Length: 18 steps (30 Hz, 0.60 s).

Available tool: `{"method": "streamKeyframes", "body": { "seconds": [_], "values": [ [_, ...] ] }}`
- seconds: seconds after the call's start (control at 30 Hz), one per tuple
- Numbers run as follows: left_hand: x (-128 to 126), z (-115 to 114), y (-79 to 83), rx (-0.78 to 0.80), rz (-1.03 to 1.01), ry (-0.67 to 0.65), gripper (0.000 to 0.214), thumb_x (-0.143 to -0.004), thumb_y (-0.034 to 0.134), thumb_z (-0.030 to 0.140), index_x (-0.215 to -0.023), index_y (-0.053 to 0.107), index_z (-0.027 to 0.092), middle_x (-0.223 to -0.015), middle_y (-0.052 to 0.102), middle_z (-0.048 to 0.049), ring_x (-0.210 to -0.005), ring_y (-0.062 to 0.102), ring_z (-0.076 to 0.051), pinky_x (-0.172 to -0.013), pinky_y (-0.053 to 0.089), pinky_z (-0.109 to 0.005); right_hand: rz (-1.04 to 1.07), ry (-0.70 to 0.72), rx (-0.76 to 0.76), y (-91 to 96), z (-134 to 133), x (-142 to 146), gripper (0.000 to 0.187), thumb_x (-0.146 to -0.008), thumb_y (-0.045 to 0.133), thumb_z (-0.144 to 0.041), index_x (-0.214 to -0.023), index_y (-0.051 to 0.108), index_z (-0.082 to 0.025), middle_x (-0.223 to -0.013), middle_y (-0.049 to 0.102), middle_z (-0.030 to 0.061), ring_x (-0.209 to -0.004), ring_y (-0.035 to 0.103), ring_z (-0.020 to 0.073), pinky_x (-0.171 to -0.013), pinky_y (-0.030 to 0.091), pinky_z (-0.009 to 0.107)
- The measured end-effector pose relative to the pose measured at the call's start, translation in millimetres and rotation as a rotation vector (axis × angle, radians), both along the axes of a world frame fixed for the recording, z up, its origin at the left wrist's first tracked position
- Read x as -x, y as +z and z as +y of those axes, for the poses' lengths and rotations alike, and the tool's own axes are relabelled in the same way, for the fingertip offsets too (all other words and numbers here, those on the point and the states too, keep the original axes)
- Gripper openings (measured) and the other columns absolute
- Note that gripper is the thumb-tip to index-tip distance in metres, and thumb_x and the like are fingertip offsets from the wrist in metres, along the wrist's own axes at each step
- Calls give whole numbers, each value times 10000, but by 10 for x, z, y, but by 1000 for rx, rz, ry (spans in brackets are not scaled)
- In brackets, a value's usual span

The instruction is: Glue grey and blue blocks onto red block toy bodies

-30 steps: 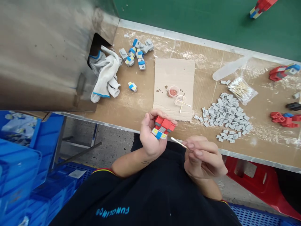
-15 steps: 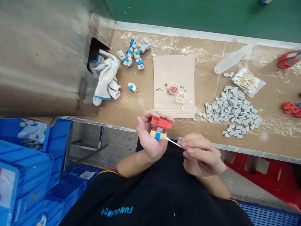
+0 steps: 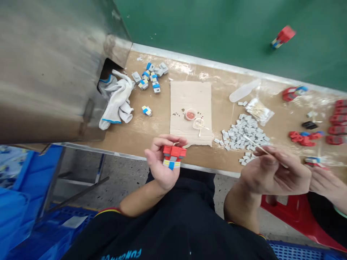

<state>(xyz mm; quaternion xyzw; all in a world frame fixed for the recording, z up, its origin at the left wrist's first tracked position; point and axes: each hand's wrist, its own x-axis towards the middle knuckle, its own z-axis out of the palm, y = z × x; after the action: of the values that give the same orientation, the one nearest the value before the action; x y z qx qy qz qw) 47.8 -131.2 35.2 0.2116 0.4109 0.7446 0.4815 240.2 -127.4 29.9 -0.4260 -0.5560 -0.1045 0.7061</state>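
Note:
My left hand [image 3: 164, 166] is closed round a red toy torso [image 3: 173, 153] with a grey, yellow and blue waist block at its lower end. Off to the right, my right hand [image 3: 276, 171] pinches a cotton swab [image 3: 258, 145], its tip pointing up and left over a heap of small grey plastic pieces [image 3: 245, 133]. Between the hands but farther back, a cardboard sheet [image 3: 177, 95] bears a small cup of red liquid [image 3: 191, 115] and a clear lid [image 3: 198, 124] with used-looking swabs on it.
White gloves [image 3: 118, 103] lie by a metal box [image 3: 59, 72] at left. Several grey-blue blocks [image 3: 154, 77] sit nearby. A bag of swabs [image 3: 259, 111] lies behind the heap. Red toy parts [image 3: 305, 138] and a co-worker's hand [image 3: 326, 180] are at right; another red toy [image 3: 284, 35] is on the green surface.
My right hand has carried the cotton swab away from the toy torso, to the right. The left hand still holds the torso. The view has swung right, bringing the co-worker's hand into sight.

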Motion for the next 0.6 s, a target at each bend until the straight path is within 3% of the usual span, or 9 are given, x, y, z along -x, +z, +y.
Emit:
{"method": "streamKeyframes", "body": {
  "seconds": [0.07,0.17,0.37,0.5,0.6],
  "values": [
    [39,29,-29,19,-4,-7,636,-903,633,801,-759,662,182,-845,704,-14,-795,798,-190,-743,698,-331,-60,-57,89,16,89,-225,129,-900,846,-256,-1022,826,-294,-783,761,-25,-649,715,154,-569,540,295],
    [90,58,-79,70,-29,-30,659,-848,664,842,-774,631,187,-831,683,-1,-861,816,-219,-778,714,-369,-310,-33,381,-43,195,-435,42,-914,816,-232,-937,807,-266,-811,765,-13,-716,723,165,-650,562,314],
    [150,44,-160,24,-58,-133,640,-854,661,836,-842,628,197,-842,695,-1,-663,769,-183,-486,633,-272,-739,-15,816,-353,486,-521,240,-1042,592,-267,-941,809,-249,-916,789,66,-835,678,217,-784,529,390],
    [196,49,-161,17,-94,-196,584,-848,729,775,-858,632,200,-837,683,-1,-691,766,-181,-497,629,-256,-813,30,897,-413,528,-578,189,-992,624,-249,-1066,797,-232,-1024,800,94,-924,686,263,-822,522,423],
    [201,54,-158,35,-119,-282,545,-851,762,732,-905,644,203,-885,679,-5,-755,782,-186,-566,663,-270,-748,44,871,-312,391,-568,224,-996,638,-299,-1170,760,-230,-1123,778,109,-1036,703,287,-906,551,460]
  ]
}}
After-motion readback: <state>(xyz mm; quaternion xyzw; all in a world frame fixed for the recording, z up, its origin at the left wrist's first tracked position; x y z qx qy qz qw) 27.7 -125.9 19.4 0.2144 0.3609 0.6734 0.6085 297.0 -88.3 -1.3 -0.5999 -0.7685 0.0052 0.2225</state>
